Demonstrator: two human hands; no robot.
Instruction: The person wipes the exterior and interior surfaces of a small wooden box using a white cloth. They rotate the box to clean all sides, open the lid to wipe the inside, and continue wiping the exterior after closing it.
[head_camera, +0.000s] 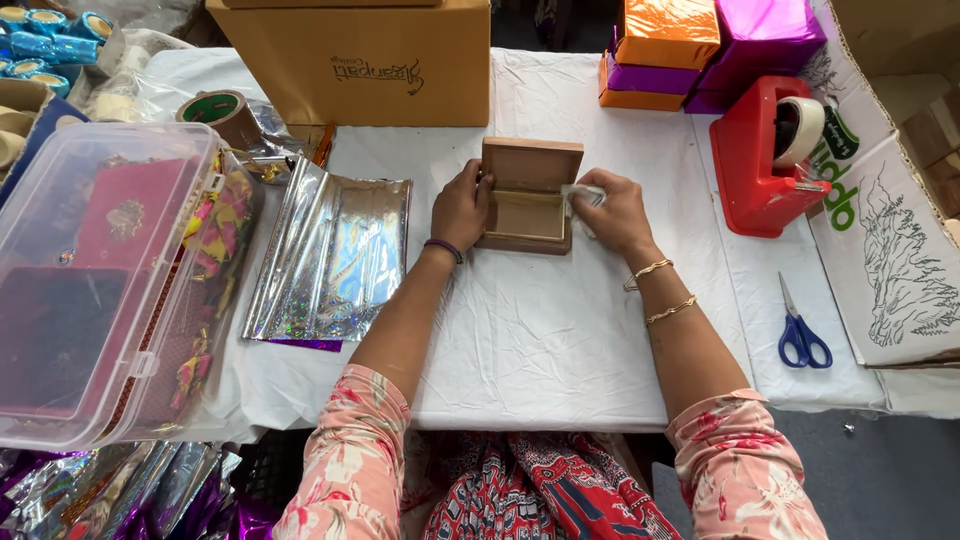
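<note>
open wooden box held at table centre, cloth at its rim

left hand clasps the box's left wall, fingers curled on it; right hand pinches a small white cloth against the right edge. the raised lid could drop on the fingers if the box is jolted, or the box could skid on the wrinkled white sheet under a hard push.

On the white-covered tabletop a small open wooden box with a raised hinged lid sits between both hands. The left hand grips its left side; the right hand presses a small white cloth to its right edge. Holographic silver wrapping sheets lie left, and a red tape dispenser and blue-handled scissors lie right.
</note>
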